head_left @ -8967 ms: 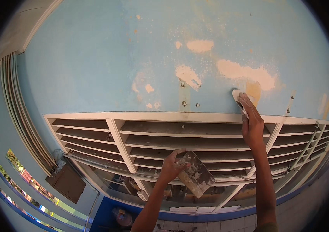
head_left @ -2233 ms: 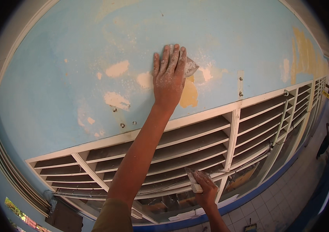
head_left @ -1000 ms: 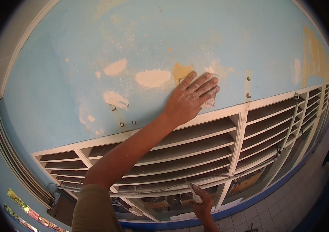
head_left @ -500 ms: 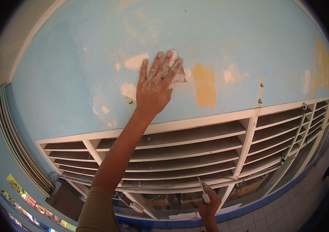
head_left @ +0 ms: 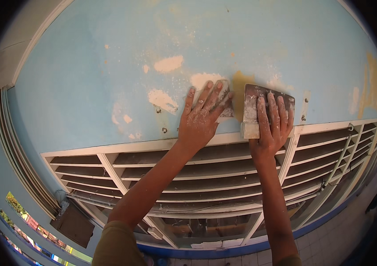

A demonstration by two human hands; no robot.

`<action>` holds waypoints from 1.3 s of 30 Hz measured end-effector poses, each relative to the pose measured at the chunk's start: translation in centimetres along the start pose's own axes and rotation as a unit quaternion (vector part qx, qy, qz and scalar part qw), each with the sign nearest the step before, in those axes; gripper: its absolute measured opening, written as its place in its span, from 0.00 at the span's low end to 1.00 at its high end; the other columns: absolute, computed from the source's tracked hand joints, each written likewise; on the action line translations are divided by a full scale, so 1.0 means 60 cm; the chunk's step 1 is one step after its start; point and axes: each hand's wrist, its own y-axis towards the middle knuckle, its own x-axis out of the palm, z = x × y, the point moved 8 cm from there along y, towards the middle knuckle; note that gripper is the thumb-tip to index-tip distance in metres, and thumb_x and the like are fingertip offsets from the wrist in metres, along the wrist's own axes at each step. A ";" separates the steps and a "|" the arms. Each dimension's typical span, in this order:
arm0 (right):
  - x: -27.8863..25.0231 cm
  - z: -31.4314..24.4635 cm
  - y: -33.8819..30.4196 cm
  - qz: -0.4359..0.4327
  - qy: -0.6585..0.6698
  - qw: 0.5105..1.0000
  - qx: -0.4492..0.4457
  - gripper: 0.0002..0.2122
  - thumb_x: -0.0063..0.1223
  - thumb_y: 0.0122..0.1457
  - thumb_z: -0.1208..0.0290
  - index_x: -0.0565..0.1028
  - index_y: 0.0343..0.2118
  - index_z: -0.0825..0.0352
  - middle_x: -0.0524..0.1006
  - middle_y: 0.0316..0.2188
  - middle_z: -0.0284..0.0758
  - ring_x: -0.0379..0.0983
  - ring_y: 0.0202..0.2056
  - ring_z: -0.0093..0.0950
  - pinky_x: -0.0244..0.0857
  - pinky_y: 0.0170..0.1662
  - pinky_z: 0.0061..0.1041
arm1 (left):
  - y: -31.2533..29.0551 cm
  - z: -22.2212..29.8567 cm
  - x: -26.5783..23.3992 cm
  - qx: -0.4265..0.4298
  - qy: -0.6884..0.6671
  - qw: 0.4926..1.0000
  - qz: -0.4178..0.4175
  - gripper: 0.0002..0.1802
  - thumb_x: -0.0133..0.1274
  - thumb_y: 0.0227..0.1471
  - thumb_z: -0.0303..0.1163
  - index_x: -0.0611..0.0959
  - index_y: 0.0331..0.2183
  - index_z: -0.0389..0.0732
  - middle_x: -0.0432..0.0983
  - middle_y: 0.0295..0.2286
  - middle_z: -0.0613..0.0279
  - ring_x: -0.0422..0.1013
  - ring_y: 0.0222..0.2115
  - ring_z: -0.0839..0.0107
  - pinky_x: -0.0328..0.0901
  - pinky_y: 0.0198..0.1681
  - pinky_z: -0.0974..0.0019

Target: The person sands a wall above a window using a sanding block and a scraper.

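My left hand (head_left: 201, 116) lies against the blue wall, fingers extended over a thin grey piece (head_left: 228, 107) smeared with white, which looks like a sheet or a small blade. Its kind is unclear. Just above the fingertips is a white filler patch (head_left: 204, 79). To the right, my right hand (head_left: 271, 128) grips a wide putty knife (head_left: 252, 98) with a pale handle, its fingers stretched over the dark, white-smeared blade. The knife is in front of a yellowish patch (head_left: 240, 84), partly covering it. White residue coats the fingers of both hands.
More white patches (head_left: 168, 64) dot the blue wall (head_left: 130, 26), with small metal fittings (head_left: 158, 111) sticking out. Below runs a white louvred frame (head_left: 188, 170) with wide slats. Pipes (head_left: 24, 164) climb the left corner beside a brown box (head_left: 74, 224). Tiled floor (head_left: 317, 244) shows lower right.
My right hand has risen from low by the louvres to the wall, bringing the putty knife up with its blade face showing. My left hand has slid right and down, uncovering a white patch.
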 end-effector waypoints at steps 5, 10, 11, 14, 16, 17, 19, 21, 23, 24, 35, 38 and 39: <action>0.063 0.076 0.028 0.054 -0.055 0.997 -0.030 0.20 0.59 0.61 0.67 0.81 0.57 0.51 0.76 0.64 0.27 0.66 0.66 0.36 0.43 0.71 0.54 | 0.038 -0.037 -0.012 0.061 -0.003 0.997 -0.046 0.49 0.62 0.46 0.24 0.69 0.69 0.58 0.55 0.72 0.60 0.49 0.73 0.58 0.42 0.74 0.41; 0.094 0.099 0.030 0.086 -0.074 0.994 -0.001 0.22 0.56 0.63 0.66 0.79 0.61 0.52 0.75 0.64 0.28 0.67 0.66 0.35 0.45 0.69 0.52 | -0.012 0.038 0.018 0.008 -0.081 0.996 -0.037 0.46 0.61 0.50 0.24 0.70 0.68 0.63 0.55 0.72 0.66 0.51 0.72 0.62 0.44 0.75 0.43; 0.088 0.100 0.029 0.085 -0.061 0.994 0.012 0.23 0.56 0.64 0.63 0.77 0.62 0.54 0.75 0.65 0.31 0.66 0.66 0.36 0.46 0.69 0.53 | -0.040 0.046 0.029 0.095 0.002 0.995 -0.033 0.46 0.61 0.48 0.24 0.71 0.67 0.66 0.56 0.71 0.69 0.53 0.71 0.64 0.44 0.75 0.44; 0.077 0.126 0.027 0.105 -0.068 0.991 0.035 0.27 0.56 0.64 0.56 0.74 0.64 0.60 0.73 0.66 0.37 0.65 0.66 0.39 0.47 0.68 0.53 | 0.007 0.021 0.011 0.122 -0.037 0.989 -0.073 0.48 0.61 0.45 0.22 0.71 0.67 0.66 0.57 0.71 0.69 0.55 0.71 0.66 0.44 0.75 0.43; 0.069 0.136 0.023 0.130 -0.069 0.987 0.063 0.30 0.57 0.63 0.52 0.73 0.64 0.63 0.72 0.66 0.41 0.65 0.66 0.41 0.48 0.68 0.52 | 0.055 0.016 0.007 0.104 0.011 0.993 -0.059 0.49 0.63 0.45 0.25 0.70 0.68 0.65 0.56 0.71 0.67 0.53 0.72 0.62 0.43 0.75 0.42; 0.063 0.133 0.024 0.155 -0.053 0.984 0.065 0.31 0.57 0.63 0.50 0.72 0.64 0.66 0.72 0.66 0.44 0.64 0.66 0.44 0.49 0.68 0.51 | 0.068 0.013 0.000 0.030 -0.005 1.000 0.009 0.50 0.64 0.45 0.25 0.69 0.68 0.64 0.56 0.72 0.65 0.52 0.72 0.60 0.42 0.75 0.42; 0.052 0.128 0.023 0.174 -0.032 0.983 0.058 0.35 0.57 0.63 0.46 0.72 0.63 0.71 0.70 0.65 0.50 0.64 0.65 0.47 0.50 0.67 0.48 | 0.061 0.039 0.004 -0.075 -0.061 0.995 0.023 0.50 0.65 0.45 0.27 0.69 0.69 0.63 0.55 0.72 0.61 0.50 0.72 0.54 0.41 0.75 0.40; 0.065 0.127 0.026 0.175 -0.026 0.982 0.061 0.35 0.58 0.62 0.46 0.72 0.63 0.71 0.70 0.65 0.50 0.64 0.65 0.47 0.51 0.67 0.49 | -0.015 0.086 0.048 0.054 -0.074 0.995 -0.051 0.48 0.64 0.46 0.25 0.70 0.68 0.63 0.55 0.72 0.63 0.51 0.72 0.57 0.42 0.75 0.42; 0.053 0.137 0.020 0.168 -0.035 0.983 0.062 0.35 0.59 0.61 0.47 0.72 0.63 0.71 0.70 0.65 0.50 0.64 0.65 0.47 0.51 0.66 0.49 | -0.036 0.094 0.053 0.116 -0.085 0.987 -0.071 0.48 0.64 0.46 0.25 0.71 0.68 0.63 0.55 0.72 0.64 0.52 0.72 0.58 0.42 0.75 0.43; 0.049 0.141 0.020 0.170 -0.028 0.983 0.060 0.35 0.60 0.61 0.47 0.72 0.63 0.72 0.70 0.65 0.49 0.65 0.65 0.47 0.52 0.66 0.50 | -0.007 0.070 0.039 0.106 -0.059 0.990 -0.068 0.48 0.64 0.47 0.26 0.70 0.68 0.63 0.55 0.72 0.64 0.52 0.72 0.59 0.42 0.75 0.43; 0.032 0.136 -0.044 0.124 -0.038 0.990 0.061 0.33 0.66 0.58 0.57 0.72 0.65 0.68 0.69 0.65 0.49 0.64 0.65 0.49 0.53 0.68 0.53 | -0.021 0.030 0.014 0.094 -0.042 0.992 -0.076 0.51 0.64 0.43 0.24 0.70 0.68 0.66 0.57 0.71 0.68 0.51 0.73 0.63 0.43 0.75 0.43; 0.041 0.131 -0.086 0.114 -0.041 0.992 0.039 0.34 0.67 0.57 0.57 0.71 0.64 0.68 0.69 0.65 0.51 0.63 0.66 0.51 0.49 0.70 0.58 | 0.070 -0.017 -0.002 0.077 0.022 0.996 -0.031 0.51 0.66 0.44 0.26 0.69 0.69 0.64 0.55 0.72 0.65 0.50 0.73 0.62 0.42 0.75 0.41; 0.045 0.130 -0.102 0.089 -0.031 0.994 0.048 0.36 0.66 0.57 0.59 0.68 0.67 0.69 0.65 0.67 0.52 0.60 0.68 0.52 0.45 0.71 0.61 | 0.094 -0.016 -0.010 0.028 0.001 0.999 0.027 0.51 0.66 0.45 0.28 0.68 0.69 0.64 0.53 0.72 0.64 0.49 0.73 0.61 0.41 0.75 0.41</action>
